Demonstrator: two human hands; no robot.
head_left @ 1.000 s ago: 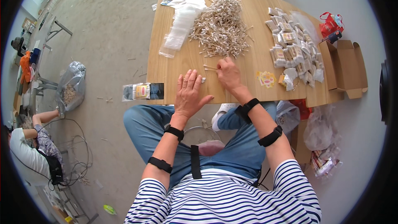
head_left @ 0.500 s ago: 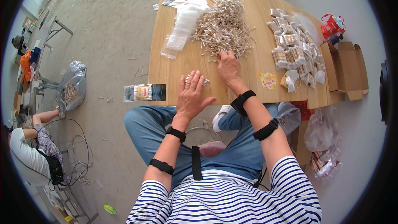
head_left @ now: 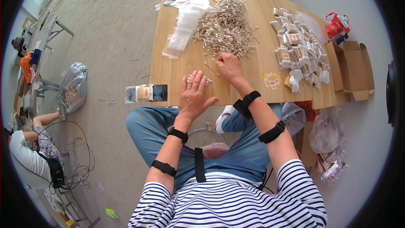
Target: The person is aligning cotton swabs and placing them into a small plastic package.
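Observation:
My left hand [head_left: 193, 95] lies flat on the near part of the table, fingers stretched out and thumb apart, over a small row of white-tipped cotton swabs [head_left: 208, 82] whose ends show past the fingers. My right hand [head_left: 230, 68] is closed at the near edge of a large heap of cotton swabs [head_left: 225, 27]. One swab [head_left: 211, 68] sticks out slantwise at its fingertips, which are partly hidden. Left of my left hand, a clear bag packed with swabs and a label [head_left: 144, 93] sits at the table edge.
Stacked clear plastic bags [head_left: 185, 25] lie left of the heap. Many filled swab packs [head_left: 293, 44] are piled at the right, near yellow labels [head_left: 271, 80] and an open cardboard box [head_left: 352, 71]. On the floor at left stands a bag of swabs [head_left: 72, 88]; another person [head_left: 31, 156] sits nearby.
My right hand has drawn slightly left and toward me from the heap's edge, its fingers curled tighter, with a swab now showing beside them. My left hand has stayed nearly in place.

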